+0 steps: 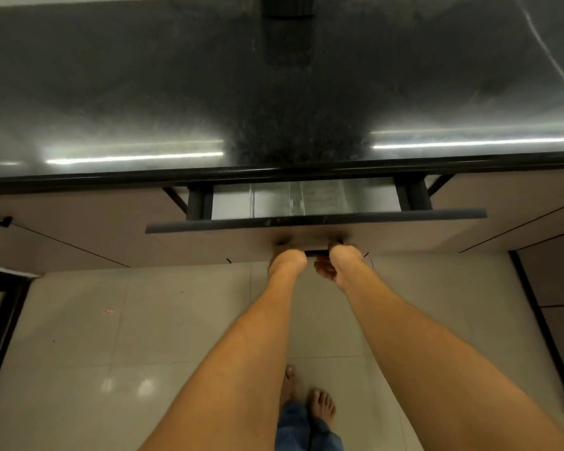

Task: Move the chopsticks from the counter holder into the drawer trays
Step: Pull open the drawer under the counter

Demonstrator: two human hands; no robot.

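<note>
fingers of both the left hand point(285, 260) and right hand point(339, 260) are curled shut on the drawer handle point(316, 252). the drawer point(316, 219) is barely opened. trays could be jolted if it is yanked.

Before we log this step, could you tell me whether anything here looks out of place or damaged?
Nothing stands out: both hands, left and right, grip the handle of the partly open drawer under the dark counter.

- Drawer point(316, 234): pale front, dark top edge, pulled partly out beneath the counter's front edge.
- Drawer trays point(274, 201): translucent dividers inside, blurred; contents cannot be told.
</note>
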